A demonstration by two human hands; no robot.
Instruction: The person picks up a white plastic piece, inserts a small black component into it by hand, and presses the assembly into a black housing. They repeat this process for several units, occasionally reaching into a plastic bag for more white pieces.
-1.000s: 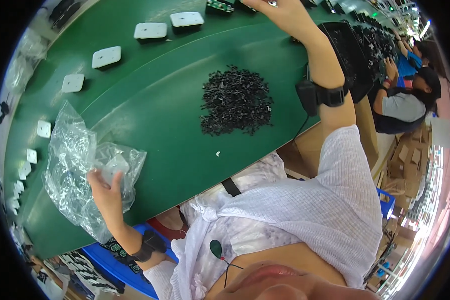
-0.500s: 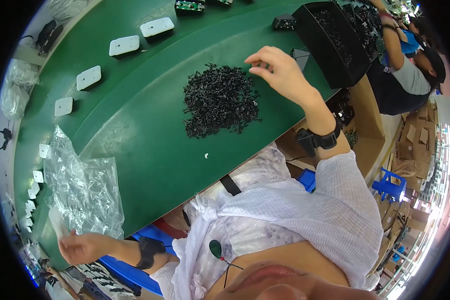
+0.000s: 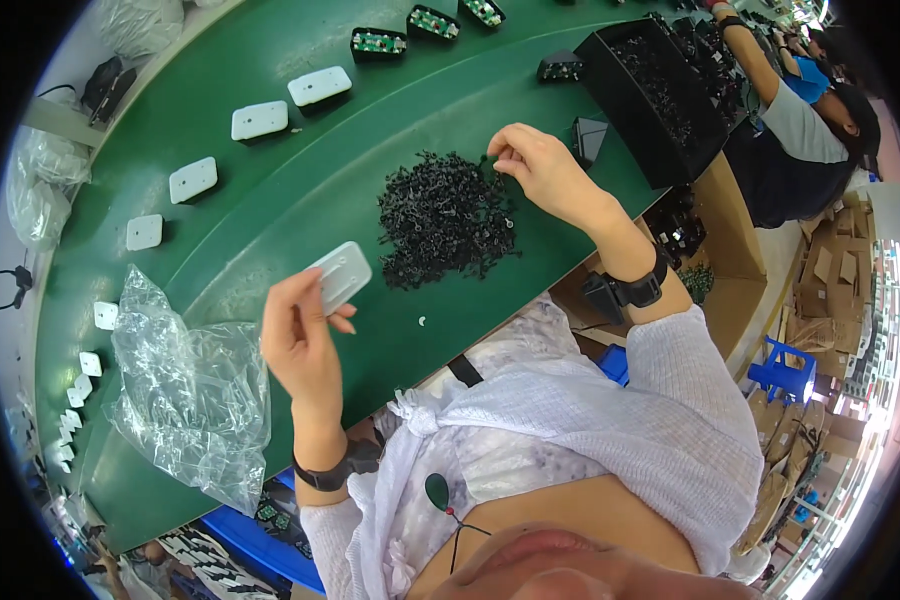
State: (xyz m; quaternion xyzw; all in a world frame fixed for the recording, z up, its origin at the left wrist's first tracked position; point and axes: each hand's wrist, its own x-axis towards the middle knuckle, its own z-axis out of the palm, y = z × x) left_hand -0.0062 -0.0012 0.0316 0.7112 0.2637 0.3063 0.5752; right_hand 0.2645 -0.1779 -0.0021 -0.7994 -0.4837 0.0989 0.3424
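Note:
A white plastic cover (image 3: pixel 346 277) with rounded corners is gripped between the thumb and fingers of my left hand (image 3: pixel 305 345). It is raised over the green table, to the left of a heap of small black parts (image 3: pixel 435 225). At the heap's upper right edge, my right hand (image 3: pixel 548 172) has thumb and fingertips drawn together in a pinch. Something dark shows at those fingertips, too small to tell apart from the black parts behind.
Clear plastic bag (image 3: pixel 195 400) lies left of my left hand. More white covers (image 3: pixel 260 121) line the green table (image 3: pixel 260 210), with open black housings (image 3: pixel 378 43) holding circuit boards beyond. A black bin (image 3: pixel 660 95) stands at right; a co-worker (image 3: pixel 810 140) is past it.
My left hand has come up and right from the table's lower left, bringing the white cover near the heap. My right hand has dropped slightly and its fingertips have closed together.

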